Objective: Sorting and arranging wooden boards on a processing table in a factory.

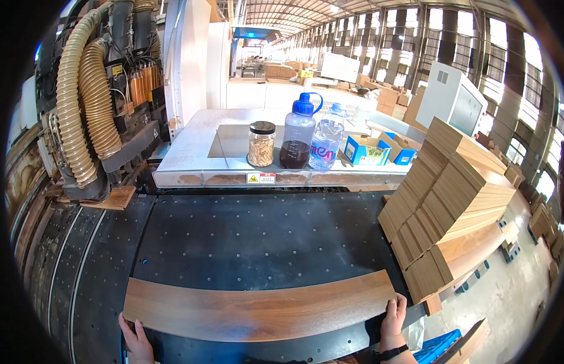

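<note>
Bright daylight from tall windows [476, 48] at upper right, blown out to white glare. Dark machine surface [258, 236] shows soft sheen, faint shadows. Centre sharp. Fisheye bends straight edges near the rim; black vignette rings the frame. Far hall hazy.
</note>
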A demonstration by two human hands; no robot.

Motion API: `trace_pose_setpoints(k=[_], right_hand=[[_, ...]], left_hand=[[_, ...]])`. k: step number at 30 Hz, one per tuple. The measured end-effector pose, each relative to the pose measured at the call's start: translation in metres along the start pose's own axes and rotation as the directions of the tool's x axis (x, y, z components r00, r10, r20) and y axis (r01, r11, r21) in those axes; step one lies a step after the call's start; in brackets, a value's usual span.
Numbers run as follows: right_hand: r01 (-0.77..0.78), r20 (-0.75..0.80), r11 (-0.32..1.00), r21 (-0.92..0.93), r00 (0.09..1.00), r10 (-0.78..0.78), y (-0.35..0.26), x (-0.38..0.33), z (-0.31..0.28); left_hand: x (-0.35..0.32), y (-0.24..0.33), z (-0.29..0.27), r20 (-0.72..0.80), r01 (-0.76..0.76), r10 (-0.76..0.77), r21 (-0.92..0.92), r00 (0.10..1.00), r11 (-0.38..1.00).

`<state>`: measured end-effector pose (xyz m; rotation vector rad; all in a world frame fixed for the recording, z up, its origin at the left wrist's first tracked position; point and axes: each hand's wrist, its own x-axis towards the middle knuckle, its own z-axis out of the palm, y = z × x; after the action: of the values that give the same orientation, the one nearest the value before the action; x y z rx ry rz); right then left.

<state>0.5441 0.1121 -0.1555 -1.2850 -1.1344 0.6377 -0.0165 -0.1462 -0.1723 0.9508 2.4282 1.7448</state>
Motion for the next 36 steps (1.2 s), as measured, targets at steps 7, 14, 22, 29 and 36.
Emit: trace_pose_setpoints(k=[7, 14, 22, 29, 36], right_hand=[[0.022, -0.010, 0.998, -0.060, 1.000, -0.023, -0.004, 0.000, 0.002], [0.009, -0.025, 0.999, -0.032, 1.000, -0.010, -0.007, -0.001, 0.003], [0.030, -0.033, 0.996, -0.085, 0.999, -0.033, -0.005, 0.000, 0.002], [0.017, -0.028, 0.998, -0.067, 0.999, -0.019, -0.006, -0.001, 0.002], [-0.040, 0.017, 0.999, -0.028, 0.999, 0.041, -0.016, -0.004, 0.002]], left_hand=[[0.000, -0.002, -0.001, 0.017, -0.031, 0.031, -0.003, 0.999, 1.000], [-0.002, 0.012, -0.001, 0.012, 0.003, -0.003, 0.011, 1.000, 1.000], [-0.002, 0.008, 0.000, 0.021, -0.003, 0.004, -0.040, 1.000, 0.999], [-0.002, 0.003, -0.001, 0.026, -0.005, 0.007, -0.062, 1.000, 0.998], [-0.003, 0.013, 0.000, 0.012, 0.026, -0.026, 0.001, 1.000, 1.000]])
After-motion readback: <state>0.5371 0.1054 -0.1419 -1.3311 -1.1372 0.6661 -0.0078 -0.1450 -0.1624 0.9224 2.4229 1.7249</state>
